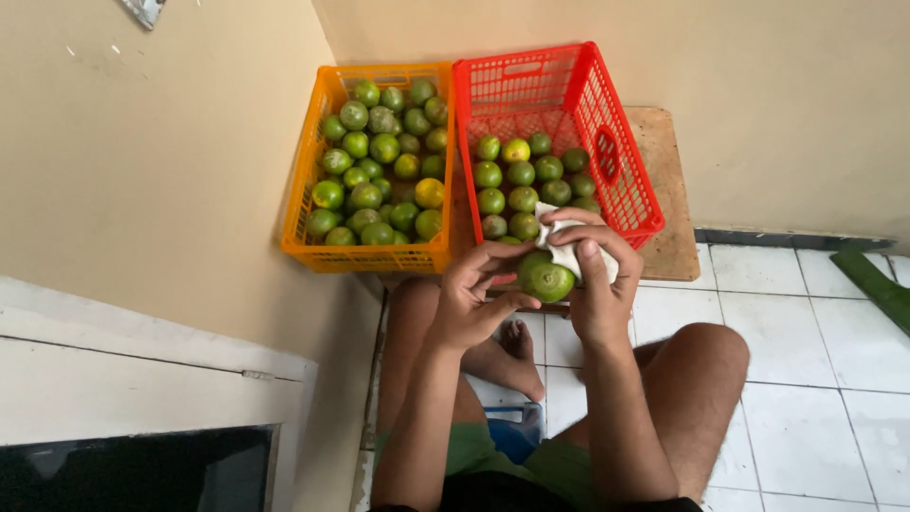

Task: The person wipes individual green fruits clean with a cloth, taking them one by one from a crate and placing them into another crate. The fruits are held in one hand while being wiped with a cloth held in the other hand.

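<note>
My left hand (474, 299) grips a round green citrus fruit (546, 279) from its left side. My right hand (595, 275) presses a white cloth (561, 248) against the fruit's right and top. Both hands hover over the near edge of a red plastic crate (621, 190) that holds several green fruits (519, 180). Beside it on the left stands an orange plastic crate (303, 190) filled with several green and yellowish fruits (379, 161).
Both crates rest on a low wooden board (668, 180) in the corner of beige walls. My bare knees and a foot (517, 356) are below, on white floor tiles (815, 341). A white ledge (142, 370) is at left; a dark green object (877, 280) lies at right.
</note>
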